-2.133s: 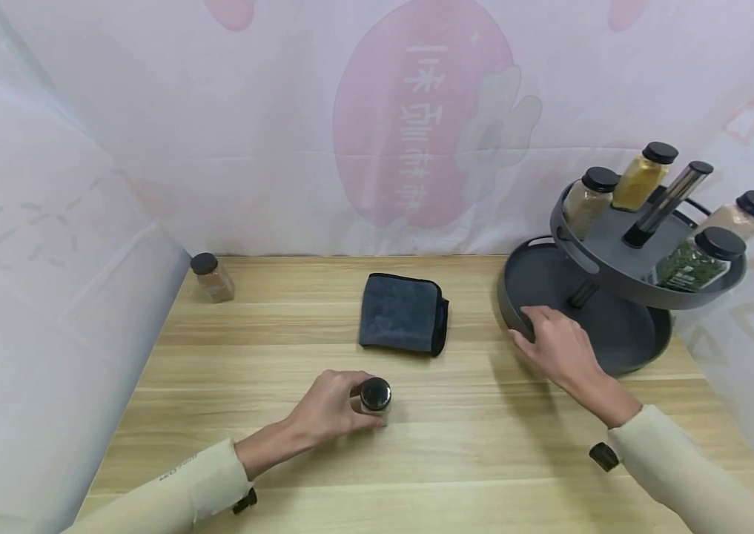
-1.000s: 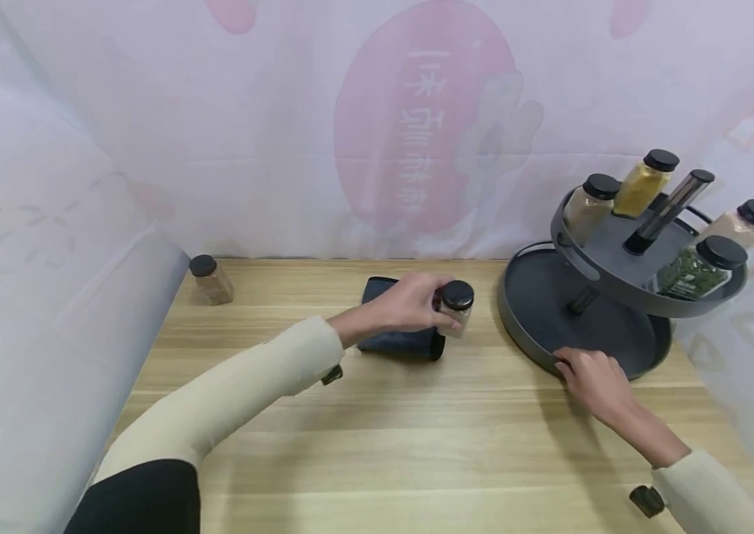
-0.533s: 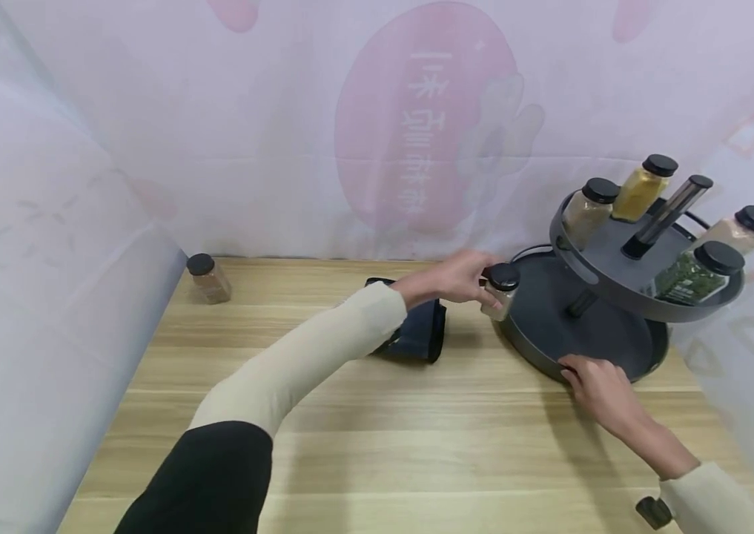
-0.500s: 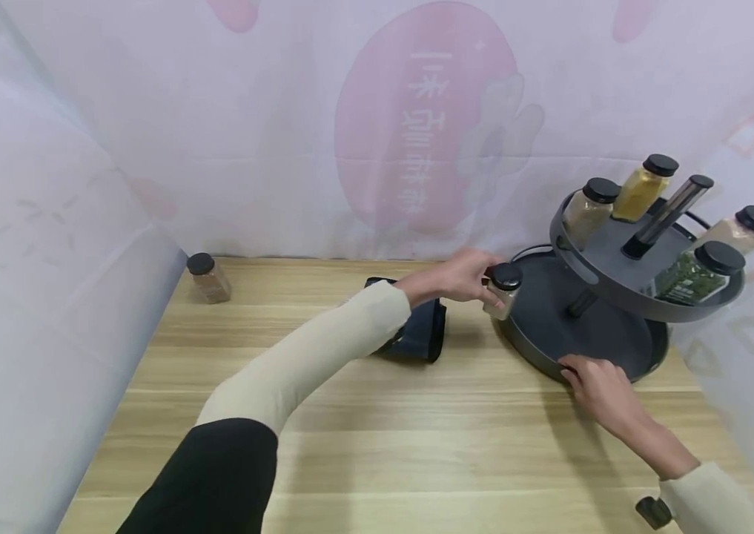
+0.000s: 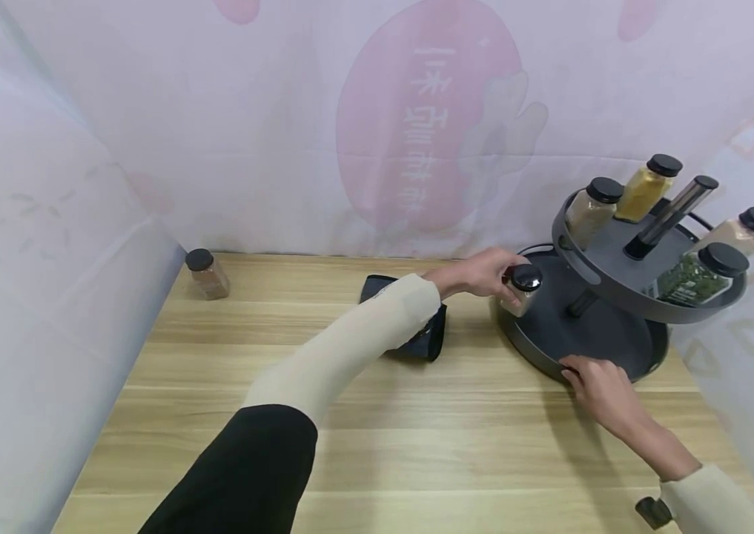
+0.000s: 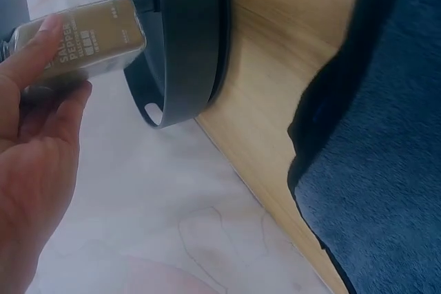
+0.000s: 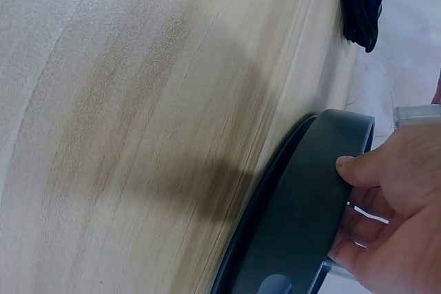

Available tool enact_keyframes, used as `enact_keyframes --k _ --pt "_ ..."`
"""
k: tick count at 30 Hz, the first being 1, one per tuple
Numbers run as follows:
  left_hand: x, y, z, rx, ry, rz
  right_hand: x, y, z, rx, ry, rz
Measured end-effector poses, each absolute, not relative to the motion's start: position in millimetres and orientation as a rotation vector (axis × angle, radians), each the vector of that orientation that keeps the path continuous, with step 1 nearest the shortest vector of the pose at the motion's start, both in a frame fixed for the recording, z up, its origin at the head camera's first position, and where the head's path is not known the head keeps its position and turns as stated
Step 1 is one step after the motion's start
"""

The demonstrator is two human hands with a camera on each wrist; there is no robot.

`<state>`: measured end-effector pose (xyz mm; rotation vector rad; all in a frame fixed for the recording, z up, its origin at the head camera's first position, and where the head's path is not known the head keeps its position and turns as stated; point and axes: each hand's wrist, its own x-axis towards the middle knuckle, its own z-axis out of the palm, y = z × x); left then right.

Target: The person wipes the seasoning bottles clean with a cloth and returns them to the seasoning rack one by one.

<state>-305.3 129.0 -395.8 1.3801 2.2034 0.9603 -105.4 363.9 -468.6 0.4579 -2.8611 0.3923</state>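
Note:
My left hand (image 5: 491,273) pinches a spice jar (image 5: 520,298) with a black lid, over the left rim of a dark grey two-tier tray stand's lower tier (image 5: 528,347). In the left wrist view the jar (image 6: 103,36) is tilted, and its label reads salt and pepper. Thumb and fingers lie on opposite sides of it. My right hand (image 5: 600,391) grips the front rim of the lower tier. The right wrist view shows the thumb of that hand (image 7: 403,201) on the outer wall (image 7: 296,215), its fingers inside.
On the upper tier (image 5: 617,280) stand several spice jars, among them a yellow one (image 5: 642,196) and a green-flaked one (image 5: 692,280). A folded dark cloth (image 5: 431,340) lies under the left forearm. Another jar (image 5: 210,279) stands at the back left corner.
My left hand has carried the spice jar from the table's middle, past the cloth, rightward to the lower tier. My right hand has shifted along the rim toward the front, then stayed.

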Motion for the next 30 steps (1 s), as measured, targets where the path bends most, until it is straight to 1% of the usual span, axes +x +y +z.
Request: enact_keyframes --k 9,19,30 --pt "-310.8 148.9 -400.2 1.425 2.123 0.911 -103.6 365.0 -467.7 0.425 -2.919 0.4" --pt "-312.6 160.4 -411.0 1.376 2.054 0.849 -104.4 366.0 -466.8 0.445 -2.905 0.403" --pt "-309.4 171.7 -412.6 1.341 1.968 0.78 -104.5 366.9 -469.2 0.46 -2.881 0.398"
